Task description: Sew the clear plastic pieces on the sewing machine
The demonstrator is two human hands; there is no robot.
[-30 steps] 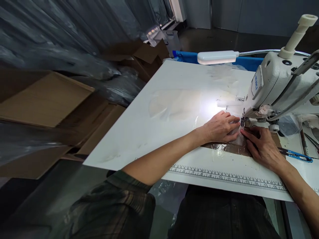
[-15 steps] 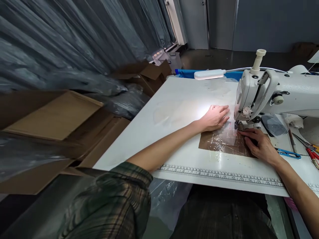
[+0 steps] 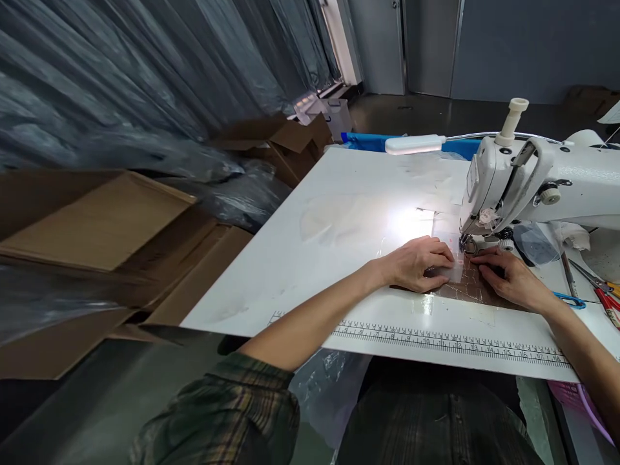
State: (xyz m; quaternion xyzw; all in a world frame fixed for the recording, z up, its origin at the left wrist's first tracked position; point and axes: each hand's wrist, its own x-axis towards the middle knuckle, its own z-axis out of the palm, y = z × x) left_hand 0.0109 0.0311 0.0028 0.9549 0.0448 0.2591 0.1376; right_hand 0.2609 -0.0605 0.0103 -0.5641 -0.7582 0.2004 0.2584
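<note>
Translucent sheet (image 3: pixel 444 241) lies by the presser foot (image 3: pixel 464 245), between left hand (image 3: pixel 419 263) and right hand (image 3: pixel 511 278). Left fingers bunched at its left edge; right fingertips near its right (can't tell if either pinches).

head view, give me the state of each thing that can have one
Left hand, fingers bent, on translucent sheet
Right hand, fingers bent, on brown sheet
Brown sheet, flat, partly covered
Near cardboard box, open
Far cardboard box, open
Lamp, seemingly lit
Sewing machine, running or stopped unclear
</note>
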